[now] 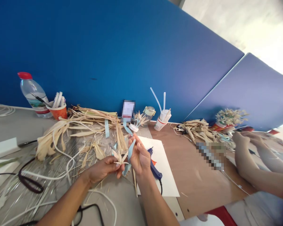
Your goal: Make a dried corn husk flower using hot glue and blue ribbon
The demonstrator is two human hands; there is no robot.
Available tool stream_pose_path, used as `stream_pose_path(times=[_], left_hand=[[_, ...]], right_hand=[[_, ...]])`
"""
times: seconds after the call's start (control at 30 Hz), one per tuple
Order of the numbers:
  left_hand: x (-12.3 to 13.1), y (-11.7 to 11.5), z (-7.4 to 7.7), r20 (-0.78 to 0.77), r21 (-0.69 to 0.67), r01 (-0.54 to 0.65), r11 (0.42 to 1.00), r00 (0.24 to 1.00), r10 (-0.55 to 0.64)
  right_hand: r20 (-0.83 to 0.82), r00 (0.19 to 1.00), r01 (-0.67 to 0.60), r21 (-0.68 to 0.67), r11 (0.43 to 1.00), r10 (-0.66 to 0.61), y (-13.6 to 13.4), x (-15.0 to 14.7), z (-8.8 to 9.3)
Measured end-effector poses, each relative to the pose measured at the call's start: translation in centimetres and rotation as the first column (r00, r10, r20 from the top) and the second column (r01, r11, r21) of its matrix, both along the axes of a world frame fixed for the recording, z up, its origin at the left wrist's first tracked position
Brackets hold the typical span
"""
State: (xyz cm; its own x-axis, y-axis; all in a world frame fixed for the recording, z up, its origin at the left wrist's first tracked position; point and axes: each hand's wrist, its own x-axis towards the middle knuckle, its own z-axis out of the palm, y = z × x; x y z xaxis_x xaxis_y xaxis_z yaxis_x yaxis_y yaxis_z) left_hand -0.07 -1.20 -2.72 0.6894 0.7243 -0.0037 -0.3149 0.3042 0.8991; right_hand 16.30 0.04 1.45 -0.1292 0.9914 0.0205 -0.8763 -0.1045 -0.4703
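Soft bright light, washed-out pale background (254,28) at upper right, stretched edges, pixelated patches (210,155)

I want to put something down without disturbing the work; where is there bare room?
Barest is the brown table, between the white sheet and the pixelated block. Smaller: the sheet's lower right corner. Crowded: the grey table around the left hand, with dried husks and clear plastic.

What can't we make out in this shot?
All in the head view:
Phone screen: pixelated.
Long object left of the co-worker's arm: pixelated, can't identify.
That arm's upper end: cut off by the right edge.
Pale flower, gripped part: hidden by the left fingers.
White sheet: partly covered by the right forearm.
Bottle label: text too small.
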Motion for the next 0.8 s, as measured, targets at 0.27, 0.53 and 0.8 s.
stream_pose_path(times=[0.27, 0.53, 0.8], left_hand=[[-1.0, 0.6, 0.8, 0.149, -0.140, -0.057, 0.988, 0.986, 0.078], [-2.2, 1.6, 1.3, 0.240, -0.239, -0.311, 0.920, 0.899, 0.366], [-1.3, 1.5, 1.4, 0.265, -0.324, -0.376, 0.868, 0.845, 0.464]], right_hand=[[-0.051, 0.921, 0.372, -0.190, 0.909, -0.387, 3.1, 4.6, -1.4], [0.595, 0.592, 0.534, 0.215, 0.817, -0.543, 3.2, 2.8, -3.2], [0.614, -0.435, 0.250, 0.785, 0.566, -0.659, -0.1, 0.5, -0.5]])
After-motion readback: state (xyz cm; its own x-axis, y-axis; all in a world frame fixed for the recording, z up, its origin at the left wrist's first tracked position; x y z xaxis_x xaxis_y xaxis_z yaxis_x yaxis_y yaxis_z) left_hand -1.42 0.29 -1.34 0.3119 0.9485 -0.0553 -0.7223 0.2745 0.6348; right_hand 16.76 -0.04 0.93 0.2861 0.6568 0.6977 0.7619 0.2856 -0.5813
